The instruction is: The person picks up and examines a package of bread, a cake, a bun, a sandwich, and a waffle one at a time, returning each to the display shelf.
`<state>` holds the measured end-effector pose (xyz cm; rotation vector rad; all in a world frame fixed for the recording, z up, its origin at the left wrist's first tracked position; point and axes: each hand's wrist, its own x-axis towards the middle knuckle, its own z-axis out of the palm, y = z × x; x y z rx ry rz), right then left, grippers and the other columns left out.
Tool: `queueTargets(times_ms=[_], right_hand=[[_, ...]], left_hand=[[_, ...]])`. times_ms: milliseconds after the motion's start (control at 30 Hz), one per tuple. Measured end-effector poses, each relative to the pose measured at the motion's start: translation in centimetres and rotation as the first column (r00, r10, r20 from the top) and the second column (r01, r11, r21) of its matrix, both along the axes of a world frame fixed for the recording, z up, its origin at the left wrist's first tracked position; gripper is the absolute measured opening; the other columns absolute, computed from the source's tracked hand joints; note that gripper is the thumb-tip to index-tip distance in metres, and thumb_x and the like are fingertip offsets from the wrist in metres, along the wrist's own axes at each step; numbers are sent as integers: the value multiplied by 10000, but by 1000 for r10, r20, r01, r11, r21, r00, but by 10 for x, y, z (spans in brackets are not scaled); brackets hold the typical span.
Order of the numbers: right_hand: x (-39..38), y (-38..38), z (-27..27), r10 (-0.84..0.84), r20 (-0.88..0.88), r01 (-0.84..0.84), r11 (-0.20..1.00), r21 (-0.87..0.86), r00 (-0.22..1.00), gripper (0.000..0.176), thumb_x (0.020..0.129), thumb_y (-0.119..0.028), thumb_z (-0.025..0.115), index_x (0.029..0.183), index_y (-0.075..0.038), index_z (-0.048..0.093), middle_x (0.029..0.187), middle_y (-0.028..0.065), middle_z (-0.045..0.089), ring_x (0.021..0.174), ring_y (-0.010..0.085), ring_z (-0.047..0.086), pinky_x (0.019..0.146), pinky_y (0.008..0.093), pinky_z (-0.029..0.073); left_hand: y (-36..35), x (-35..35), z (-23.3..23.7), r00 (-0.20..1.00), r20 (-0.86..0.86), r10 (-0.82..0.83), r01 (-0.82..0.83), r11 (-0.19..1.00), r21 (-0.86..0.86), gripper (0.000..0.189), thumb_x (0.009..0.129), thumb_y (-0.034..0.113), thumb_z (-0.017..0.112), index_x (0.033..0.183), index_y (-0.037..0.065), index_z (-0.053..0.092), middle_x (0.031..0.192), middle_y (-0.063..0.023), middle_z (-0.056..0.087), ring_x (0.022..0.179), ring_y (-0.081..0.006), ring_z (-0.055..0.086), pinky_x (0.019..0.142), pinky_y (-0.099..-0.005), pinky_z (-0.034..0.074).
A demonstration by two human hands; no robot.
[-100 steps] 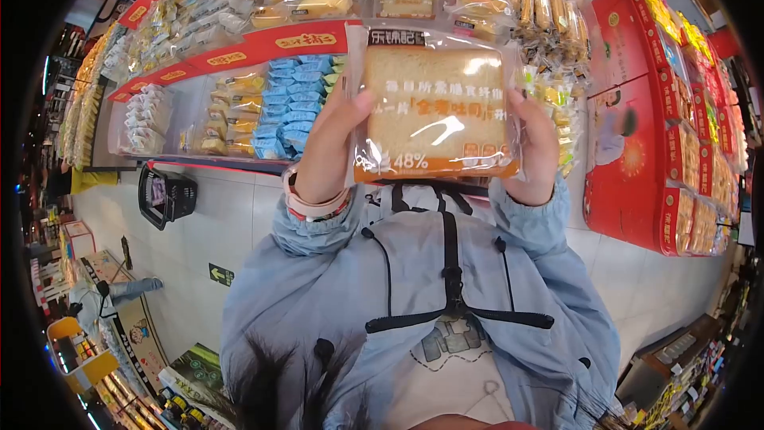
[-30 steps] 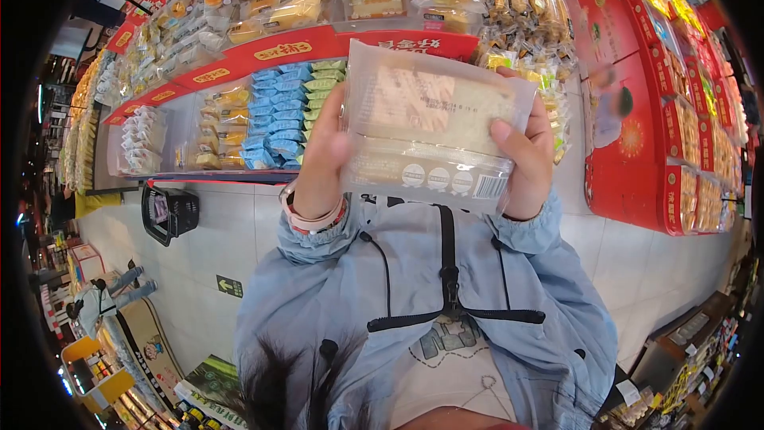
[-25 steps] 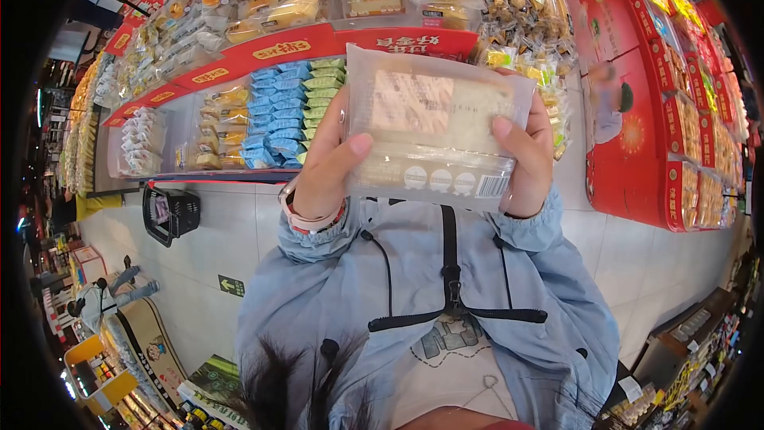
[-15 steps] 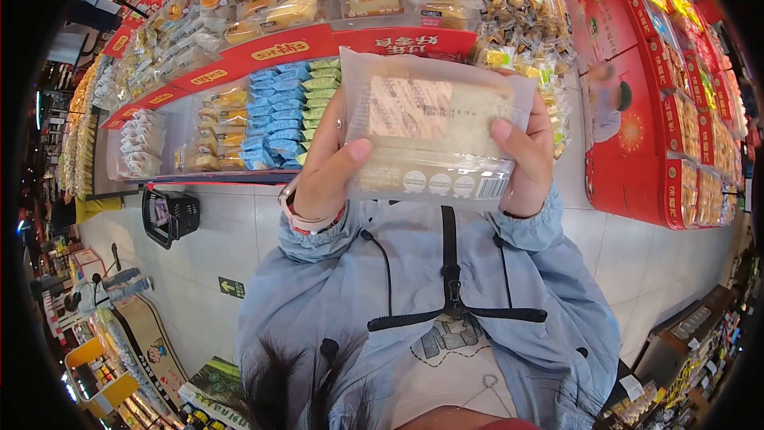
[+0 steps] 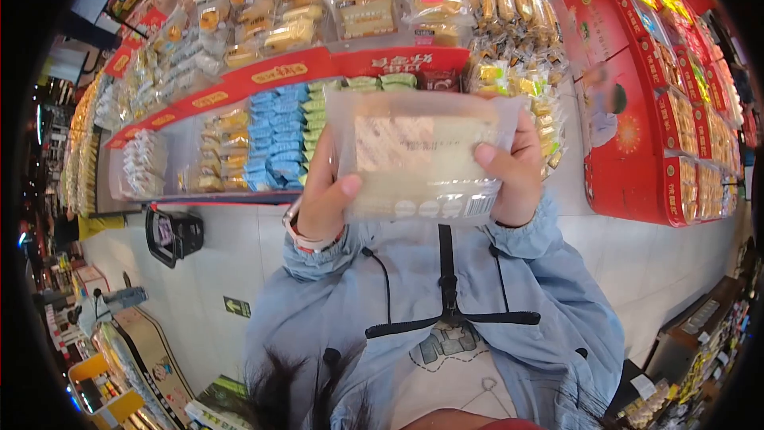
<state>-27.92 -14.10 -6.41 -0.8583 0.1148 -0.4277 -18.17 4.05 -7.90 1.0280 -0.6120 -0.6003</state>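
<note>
A packaged bread (image 5: 426,163) in a see-through, cloudy bag with a barcode is held up flat in front of my chest. My left hand (image 5: 328,191) pinches its left edge, thumb on the near face and fingers hidden behind. On the opposite edge my right hand (image 5: 516,171) grips the same way, thumb on the face. The printed label looks blurred. A light-coloured band (image 5: 310,240) circles my left wrist. Behind the packet, blue packets (image 5: 277,135) and green packets (image 5: 317,111) fill the lower shelf.
Bagged breads (image 5: 362,12) cover the upper display behind a red sign strip (image 5: 278,72). A black shopping basket (image 5: 177,235) sits on the tiled floor to the left. At the right rises a red stand (image 5: 629,151) of packaged goods. One person (image 5: 99,310) appears far left.
The packet and both hands have moved slightly down and to the left in view, and the print on it has become blurrier. The grip is the same.
</note>
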Motion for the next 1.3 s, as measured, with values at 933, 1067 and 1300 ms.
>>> queueTargets(times_ms=[933, 1067, 1300], right_hand=[[19, -11, -13, 21, -10, -20, 998, 67, 1000, 471, 717, 7, 616, 1166, 14, 473, 1061, 110, 596, 946, 170, 585, 836, 307, 464], [27, -11, -15, -1, -13, 2, 998, 60, 1000, 450, 730, -15, 612, 1159, 15, 479, 1063, 110, 595, 950, 177, 584, 837, 307, 466], [52, -33, -28, -73, -158, 102, 978, 180, 985, 305, 835, -95, 547, 1108, 36, 510, 1049, 141, 596, 911, 206, 605, 805, 319, 495]], left_hand=[[-18, 25, -15, 992, 16, -129, 130, 985, -111, 761, 779, 255, 544, 1351, -51, 144, 1332, -177, 330, 1227, -253, 353, 1001, -361, 281], [-18, 31, -12, 996, 28, -80, 81, 994, -69, 711, 774, 254, 567, 1325, -45, 231, 1292, -155, 381, 1190, -242, 389, 972, -354, 307], [-27, 54, 12, 287, 948, 137, -566, 822, 53, 528, 654, 213, 681, 1125, 28, 529, 1013, -120, 546, 951, -243, 527, 803, -341, 411]])
